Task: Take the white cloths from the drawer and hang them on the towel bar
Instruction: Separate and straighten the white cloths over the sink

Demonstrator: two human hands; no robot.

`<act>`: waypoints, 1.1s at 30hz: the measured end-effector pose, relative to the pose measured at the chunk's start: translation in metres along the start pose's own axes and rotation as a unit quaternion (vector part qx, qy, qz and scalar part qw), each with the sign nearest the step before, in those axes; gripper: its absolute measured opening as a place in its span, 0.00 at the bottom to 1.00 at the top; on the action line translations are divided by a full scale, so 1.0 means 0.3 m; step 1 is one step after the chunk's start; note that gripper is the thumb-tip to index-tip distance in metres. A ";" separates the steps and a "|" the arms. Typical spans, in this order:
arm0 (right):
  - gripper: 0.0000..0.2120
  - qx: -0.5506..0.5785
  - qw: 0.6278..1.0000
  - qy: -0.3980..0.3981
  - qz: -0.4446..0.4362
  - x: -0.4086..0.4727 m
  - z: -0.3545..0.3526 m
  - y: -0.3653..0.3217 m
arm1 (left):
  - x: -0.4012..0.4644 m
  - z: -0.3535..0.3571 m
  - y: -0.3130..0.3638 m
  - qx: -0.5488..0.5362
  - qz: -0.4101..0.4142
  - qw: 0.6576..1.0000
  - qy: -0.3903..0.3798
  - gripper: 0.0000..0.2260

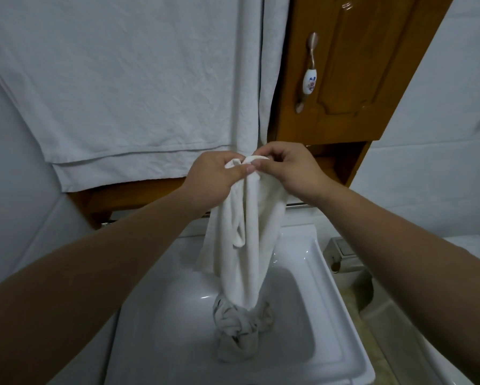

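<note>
hung cloth (116,87): large white one at far left, already draped high against the wall, doubled hem at the bottom. Bar carrying it is out of view. Counts as done, I'd say.
second hung cloth (257,65): narrow white strip just right of it, hanging straight down beside the wooden cabinet (353,68).
left hand (219,173): forearm reaching up from lower left, thumb and fingers pinched shut on the top edge of the held cloth (250,240).
held cloth: bunched, hanging from both hands down over the white sink (333,309); lower end nears a knotted grey rag (241,326) in the basin — contact unclear.
right hand (289,165): forearm from lower right, fingertips closed on the same top edge, touching the left hand.
towel bar (300,204): chrome, short stretch visible behind the right wrist.
progress: mid-task — this cloth not yet hung, needs spreading. Drawer not in view, so remaining count unknown.
</note>
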State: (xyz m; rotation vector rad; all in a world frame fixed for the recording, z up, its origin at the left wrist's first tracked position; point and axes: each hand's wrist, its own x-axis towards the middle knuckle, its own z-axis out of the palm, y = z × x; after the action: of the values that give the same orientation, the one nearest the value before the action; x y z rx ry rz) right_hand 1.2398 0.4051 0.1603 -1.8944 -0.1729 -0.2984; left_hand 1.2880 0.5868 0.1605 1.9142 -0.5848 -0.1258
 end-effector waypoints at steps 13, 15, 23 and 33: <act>0.02 0.048 0.979 -0.076 0.185 -0.119 -0.108 0.083 | 0.043 -0.250 -0.130 0.279 0.058 0.941 0.185 0.09; 0.06 -0.042 0.979 -0.102 0.169 -0.127 -0.094 0.078 | 0.031 -0.248 -0.131 0.302 0.080 0.932 0.183 0.09; 0.09 -0.116 0.976 -0.081 0.165 -0.115 -0.036 0.078 | 0.011 -0.284 -0.135 0.334 0.066 0.919 0.198 0.11; 0.06 -0.048 0.970 -0.092 0.218 -0.124 -0.030 0.052 | -0.005 -0.356 -0.160 0.352 0.036 0.908 0.226 0.12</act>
State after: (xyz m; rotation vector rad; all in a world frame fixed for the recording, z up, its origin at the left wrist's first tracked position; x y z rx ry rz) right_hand 1.2072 0.3924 0.1384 -1.9960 0.1381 0.1720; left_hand 1.3403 0.6917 0.1619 2.4953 -0.4025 0.6493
